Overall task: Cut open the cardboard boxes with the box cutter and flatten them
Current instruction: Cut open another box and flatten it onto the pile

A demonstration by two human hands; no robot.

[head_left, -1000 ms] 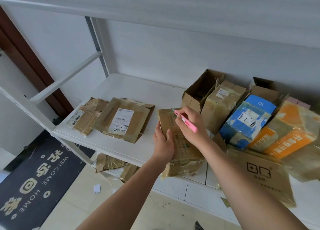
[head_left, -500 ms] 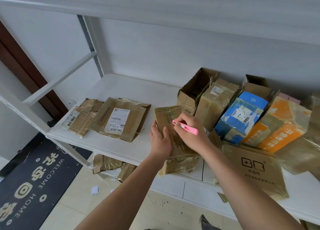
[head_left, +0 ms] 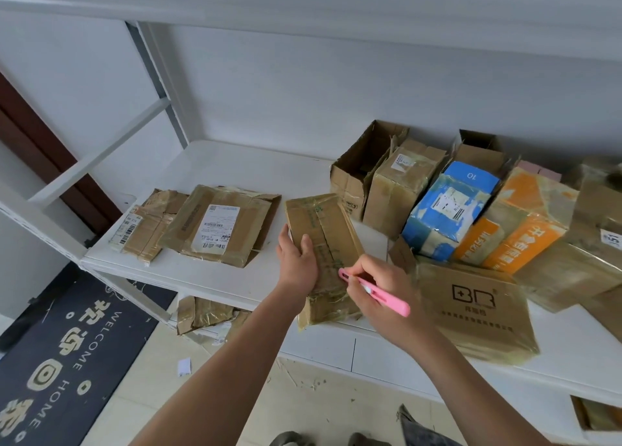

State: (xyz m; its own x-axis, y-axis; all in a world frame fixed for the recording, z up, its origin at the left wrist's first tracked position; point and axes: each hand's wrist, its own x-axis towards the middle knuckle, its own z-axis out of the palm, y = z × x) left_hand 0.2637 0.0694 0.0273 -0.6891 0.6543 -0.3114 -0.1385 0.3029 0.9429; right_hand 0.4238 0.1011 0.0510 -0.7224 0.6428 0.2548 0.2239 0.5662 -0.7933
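Note:
A taped brown cardboard box [head_left: 323, 227] lies lengthwise on the white shelf [head_left: 235, 169], its near end over the front edge. My left hand [head_left: 298, 260] grips its left side, thumb on top. My right hand [head_left: 380, 287] holds a pink box cutter [head_left: 373, 292] like a pen, its tip on the box's top seam near the near end. A slit runs along the seam farther up the box.
Two flattened boxes [head_left: 218, 225] lie at the shelf's left. Several unopened and open boxes, brown [head_left: 400, 183], blue [head_left: 447, 210] and orange [head_left: 518, 230], crowd the right, with a flat printed box [head_left: 478, 311] in front. Flattened cardboard [head_left: 205, 312] sits on the lower shelf. A doormat [head_left: 67, 354] covers the floor.
My right hand has drawn the cutter toward me along the box's top seam, from the far part to the near end. My left hand has kept its hold.

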